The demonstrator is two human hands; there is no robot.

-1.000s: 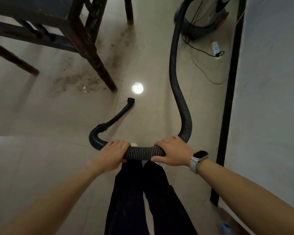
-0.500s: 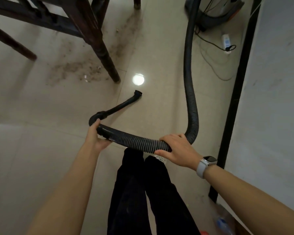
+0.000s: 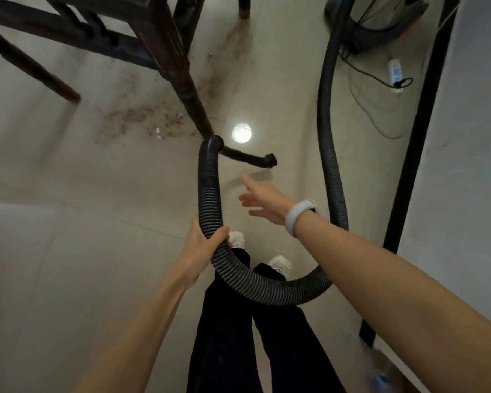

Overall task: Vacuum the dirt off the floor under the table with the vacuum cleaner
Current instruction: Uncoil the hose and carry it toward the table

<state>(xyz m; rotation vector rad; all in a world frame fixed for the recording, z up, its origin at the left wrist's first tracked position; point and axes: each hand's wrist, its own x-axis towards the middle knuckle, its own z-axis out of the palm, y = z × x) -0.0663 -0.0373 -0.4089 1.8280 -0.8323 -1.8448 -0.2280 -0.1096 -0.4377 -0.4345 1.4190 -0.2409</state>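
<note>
From the head camera I saw that the right hand (image 3: 262,201), which half a second earlier had clasped the ribbed hose (image 3: 210,199), had let go and was stretched forward over the floor (image 3: 68,251) with its fingers spread and touching nothing, a pale watch (image 3: 299,214) on that wrist. The left hand (image 3: 203,248) had slid back from the bend by the nozzle and was clenched around the hose just in front of my legs. The hose now looped behind the right forearm, rose past the left hand and bent over near the table leg (image 3: 190,92), its nozzle (image 3: 268,160) pointing right, above the tiles. The dirt (image 3: 142,120) lay scattered under the table (image 3: 102,26), left of that leg, untouched. The vacuum cleaner (image 3: 380,21) stood at the top right beside the wall, its cable running to a power strip (image 3: 396,73).
</note>
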